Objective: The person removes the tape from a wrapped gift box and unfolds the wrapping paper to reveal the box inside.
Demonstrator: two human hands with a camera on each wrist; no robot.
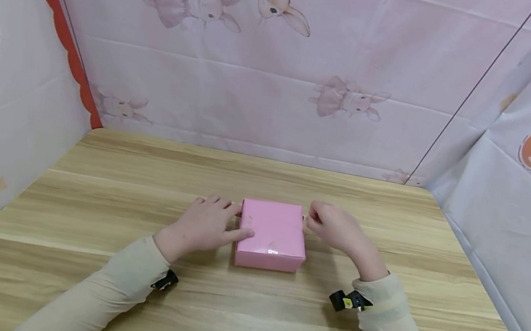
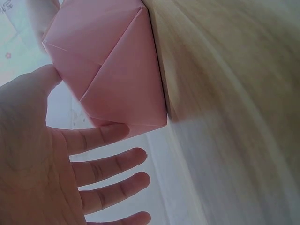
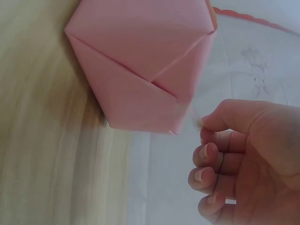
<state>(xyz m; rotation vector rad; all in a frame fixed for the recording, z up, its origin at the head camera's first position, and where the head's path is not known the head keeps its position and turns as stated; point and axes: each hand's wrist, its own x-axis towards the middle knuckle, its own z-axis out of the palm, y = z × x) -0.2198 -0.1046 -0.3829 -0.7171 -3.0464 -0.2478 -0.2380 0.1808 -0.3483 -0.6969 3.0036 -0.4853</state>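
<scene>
Wooden table (image 1: 240,323): pink box (image 1: 273,227), folded ends (image 2: 124,77) sideways, splayed left hand (image 1: 206,223) touching, right hand (image 1: 336,229) pinching strip (image 3: 195,116)

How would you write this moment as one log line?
left hand: thumb on pink box | right hand: pinches what seems clear tape | surface: wooden table

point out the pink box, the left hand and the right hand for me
Pink box (image 1: 273,231): head view, middle of its top face.
Left hand (image 1: 203,226): head view, back of the hand.
Right hand (image 3: 255,161): right wrist view, on the palm.
</scene>
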